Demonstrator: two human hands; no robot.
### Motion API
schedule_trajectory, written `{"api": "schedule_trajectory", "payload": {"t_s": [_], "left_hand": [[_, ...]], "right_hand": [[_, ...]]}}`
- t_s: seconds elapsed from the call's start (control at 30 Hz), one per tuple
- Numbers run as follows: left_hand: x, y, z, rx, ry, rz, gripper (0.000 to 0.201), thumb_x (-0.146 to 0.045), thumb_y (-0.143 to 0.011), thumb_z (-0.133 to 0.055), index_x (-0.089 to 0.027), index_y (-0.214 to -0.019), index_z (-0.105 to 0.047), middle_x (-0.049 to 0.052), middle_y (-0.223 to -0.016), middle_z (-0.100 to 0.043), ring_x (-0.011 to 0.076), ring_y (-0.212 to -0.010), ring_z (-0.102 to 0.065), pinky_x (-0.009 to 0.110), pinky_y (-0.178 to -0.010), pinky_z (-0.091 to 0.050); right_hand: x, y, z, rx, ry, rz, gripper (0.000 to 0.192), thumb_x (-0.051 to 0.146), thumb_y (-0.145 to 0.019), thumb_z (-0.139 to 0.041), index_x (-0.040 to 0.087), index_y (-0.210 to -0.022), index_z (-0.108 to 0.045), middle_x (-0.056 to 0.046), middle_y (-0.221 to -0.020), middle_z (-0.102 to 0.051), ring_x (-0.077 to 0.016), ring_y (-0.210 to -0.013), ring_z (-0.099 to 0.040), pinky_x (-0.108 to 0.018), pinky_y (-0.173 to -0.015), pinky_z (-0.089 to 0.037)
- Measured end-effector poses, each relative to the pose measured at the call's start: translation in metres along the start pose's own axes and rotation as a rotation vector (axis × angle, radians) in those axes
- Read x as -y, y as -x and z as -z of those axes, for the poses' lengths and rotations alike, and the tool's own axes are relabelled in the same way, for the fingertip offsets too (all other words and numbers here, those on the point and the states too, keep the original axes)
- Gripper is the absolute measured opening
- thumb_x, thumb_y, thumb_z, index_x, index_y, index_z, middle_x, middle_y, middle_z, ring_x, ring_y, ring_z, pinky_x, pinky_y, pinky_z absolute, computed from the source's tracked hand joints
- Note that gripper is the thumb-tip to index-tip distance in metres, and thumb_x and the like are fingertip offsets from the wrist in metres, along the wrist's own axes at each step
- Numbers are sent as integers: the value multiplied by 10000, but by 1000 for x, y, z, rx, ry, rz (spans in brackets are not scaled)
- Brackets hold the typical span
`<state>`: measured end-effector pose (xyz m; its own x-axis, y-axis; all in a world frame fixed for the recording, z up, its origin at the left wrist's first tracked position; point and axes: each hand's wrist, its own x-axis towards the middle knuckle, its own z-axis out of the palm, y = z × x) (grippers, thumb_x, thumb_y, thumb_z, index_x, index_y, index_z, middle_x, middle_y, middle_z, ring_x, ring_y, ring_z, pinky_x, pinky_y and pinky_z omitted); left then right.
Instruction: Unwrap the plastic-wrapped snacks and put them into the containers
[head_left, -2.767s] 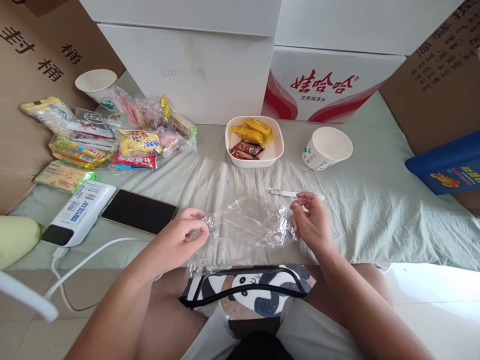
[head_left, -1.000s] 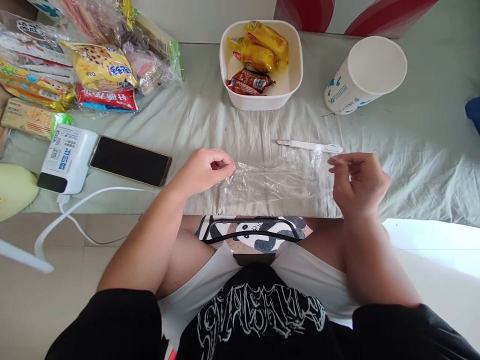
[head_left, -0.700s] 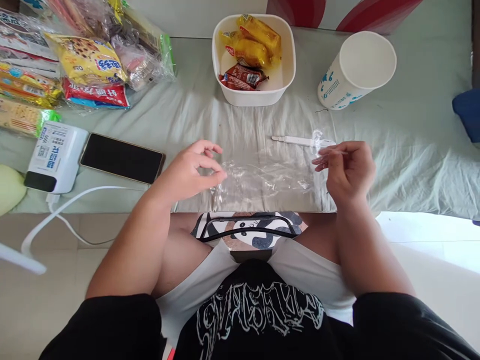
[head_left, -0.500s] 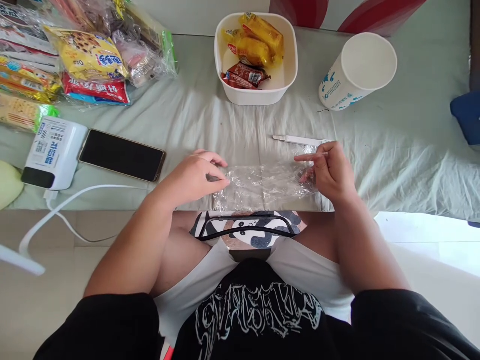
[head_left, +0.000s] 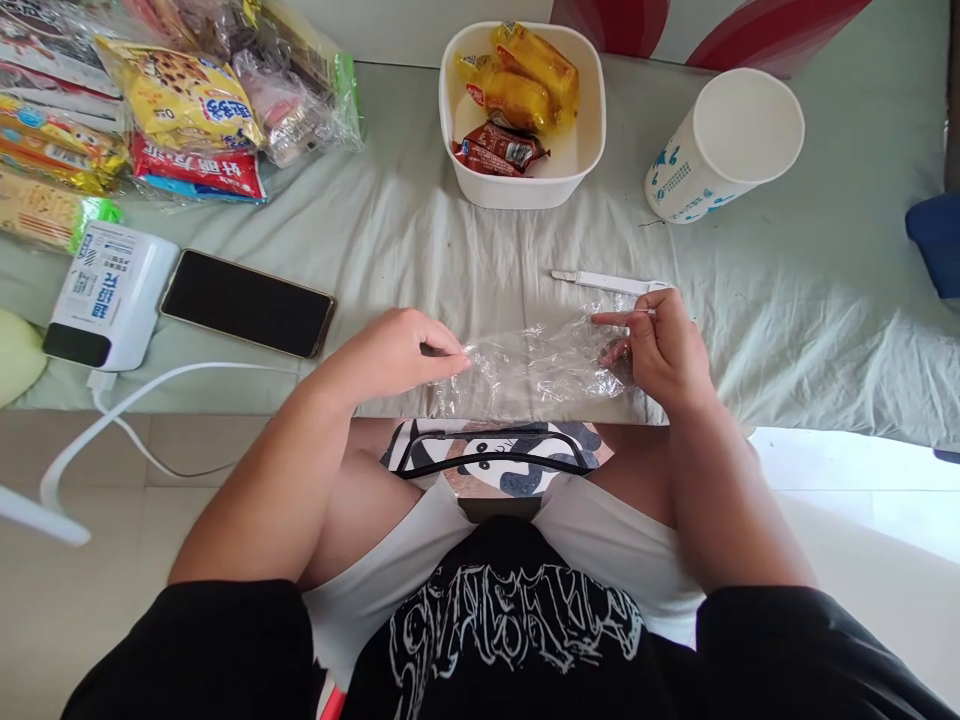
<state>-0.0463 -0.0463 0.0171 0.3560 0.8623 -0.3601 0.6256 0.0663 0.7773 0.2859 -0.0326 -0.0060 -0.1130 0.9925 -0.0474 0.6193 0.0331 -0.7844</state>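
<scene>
On bedsheet [head_left: 787, 330], plastic wrap [head_left: 536, 365] stretches between both hands.

Bright even daylight, soft shadows, sharp focus, wide-angle edges

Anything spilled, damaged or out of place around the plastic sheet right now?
Nothing spilled or broken. The clear plastic sheet is crumpled, pinched at its ends by the left hand and right hand. The paper cup leans tilted on the rumpled cloth.

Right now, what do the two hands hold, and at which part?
Both hold the clear plastic bag: left hand pinches its left end, right hand its right end.
</scene>
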Motion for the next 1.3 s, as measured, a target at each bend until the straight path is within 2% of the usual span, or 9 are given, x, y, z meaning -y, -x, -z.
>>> {"api": "schedule_trajectory", "payload": {"t_s": [0.13,0.33,0.63,0.73,0.83,1.0,1.13,1.2,1.3], "left_hand": [[-1,-4,3,-114,54,17,259,-404,-814,-706,-198,-661,-743,23,-761,-751,155,-696,-655,281,-653,-479],[-8,-11,3,-331,216,55,233,-377,-863,-661,-191,-726,-693,26,-695,-701,153,-647,-646,283,-638,-505],[-3,-13,1,-305,291,109,151,-250,-729,-716,-225,-742,-567,-18,-641,-627,164,-618,-660,248,-525,-450],[-4,-13,3,-262,303,116,167,-240,-717,-713,-231,-764,-553,-21,-639,-622,156,-581,-632,250,-498,-434],[-7,-13,5,-200,293,146,190,-246,-711,-714,-236,-813,-553,-25,-624,-624,142,-542,-579,246,-478,-393],[-6,-10,12,-66,245,195,284,-290,-678,-744,-234,-906,-583,-16,-687,-640,170,-641,-624,251,-534,-413],[-2,-7,14,9,240,142,388,-304,-662,-771,-222,-999,-596,35,-972,-735,134,-702,-610,265,-646,-461],[-1,-6,15,70,277,129,431,-295,-690,-764,-231,-1072,-574,61,-1081,-760,112,-682,-588,267,-659,-457],[-2,-4,18,123,379,39,424,-270,-732,-752,-246,-1097,-538,56,-1060,-773,93,-642,-554,260,-640,-439]], "right_hand": [[0,0,0,0,21,2,173,385,-1054,-485,267,-946,-419,-7,-987,-824,-144,-523,-709,-335,-698,-564],[2,0,-1,-13,23,-12,141,340,-1039,-475,269,-935,-414,1,-973,-818,-158,-525,-712,-366,-716,-578],[-5,-5,0,-281,-40,-125,103,342,-955,-572,252,-953,-521,22,-794,-698,-125,-485,-631,-268,-477,-424],[-5,-8,2,-316,32,-176,127,345,-902,-628,245,-947,-564,56,-688,-615,-115,-440,-557,-283,-501,-427],[-9,-10,3,-347,142,-164,197,355,-845,-693,243,-967,-587,47,-746,-635,-122,-510,-573,-313,-605,-470],[-21,-10,2,-302,281,-33,292,356,-823,-706,249,-1071,-596,-8,-927,-679,-149,-616,-594,-365,-711,-531],[-22,-6,-1,-296,430,254,401,285,-816,-647,245,-1214,-626,-127,-1232,-681,-284,-1006,-693,-481,-905,-557],[-17,-2,-3,-214,482,411,495,204,-799,-585,251,-1291,-612,-142,-1340,-663,-331,-1209,-658,-532,-1017,-515],[-9,4,-3,-23,466,551,575,166,-769,-523,257,-1333,-589,-114,-1286,-712,-347,-1321,-626,-569,-1108,-455]]}}
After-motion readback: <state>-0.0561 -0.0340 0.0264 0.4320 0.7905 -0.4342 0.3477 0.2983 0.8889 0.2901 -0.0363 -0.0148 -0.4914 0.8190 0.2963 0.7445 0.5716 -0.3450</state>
